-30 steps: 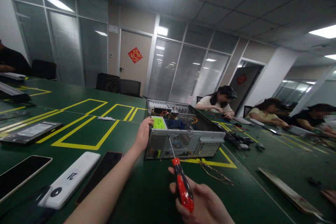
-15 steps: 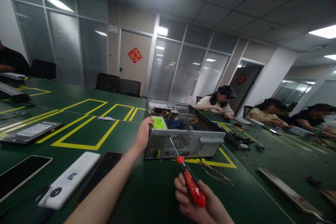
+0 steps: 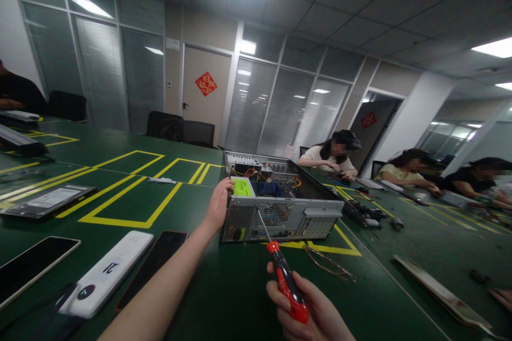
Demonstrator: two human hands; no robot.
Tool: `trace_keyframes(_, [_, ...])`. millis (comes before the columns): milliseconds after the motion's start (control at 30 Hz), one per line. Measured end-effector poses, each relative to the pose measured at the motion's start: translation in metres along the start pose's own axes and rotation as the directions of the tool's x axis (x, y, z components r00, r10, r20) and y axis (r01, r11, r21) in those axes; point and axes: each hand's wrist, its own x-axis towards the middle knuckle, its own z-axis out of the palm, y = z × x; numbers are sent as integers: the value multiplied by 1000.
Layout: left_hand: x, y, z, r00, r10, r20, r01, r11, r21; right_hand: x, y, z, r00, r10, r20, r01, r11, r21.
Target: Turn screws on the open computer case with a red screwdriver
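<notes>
An open grey computer case [image 3: 288, 213] lies on its side on the green table [image 3: 200, 282], its wires and a green-labelled part showing inside. My left hand [image 3: 219, 203] grips the case's left top corner, fingers curled over the edge. My right hand [image 3: 312, 311] is closed round a screwdriver [image 3: 285, 277] with a red and black handle. The screwdriver's metal tip rests against the case's rear panel, near the fan grille.
Near my left arm lie a white device marked 21 [image 3: 106, 272], a dark phone [image 3: 154, 261] and another phone [image 3: 32, 264]. A thin cable [image 3: 328, 264] and a flat panel [image 3: 440, 293] lie on the right. Several people sit working at the far right. Yellow tape marks the table.
My right hand shifted slightly with the screwdriver, the handle swinging right and then back a little, while the tip stayed at the rear panel. My left hand has not moved.
</notes>
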Motion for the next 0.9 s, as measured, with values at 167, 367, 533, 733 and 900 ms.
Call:
trace_keyframes(167, [1,2,-1,1000,-10,8,10,1000,4,1,8,-4,998,52,24,-50,997,-57])
trace_keyframes(367, [1,3,-1,1000,-24,5,24,1000,-7,16,36,-22,973,187,-137,-207,966,-156])
trace_keyframes(533, [1,5,0,1000,-17,10,17,1000,-7,23,48,-37,948,253,-193,-286,943,-169])
trace_keyframes(733, [1,3,1,1000,-4,6,4,1000,-3,25,45,-42,933,312,-178,-337,931,-137])
trace_keyframes(900, [1,2,1,1000,0,-2,0,1000,-7,28,48,-46,929,326,-177,-350,927,-131])
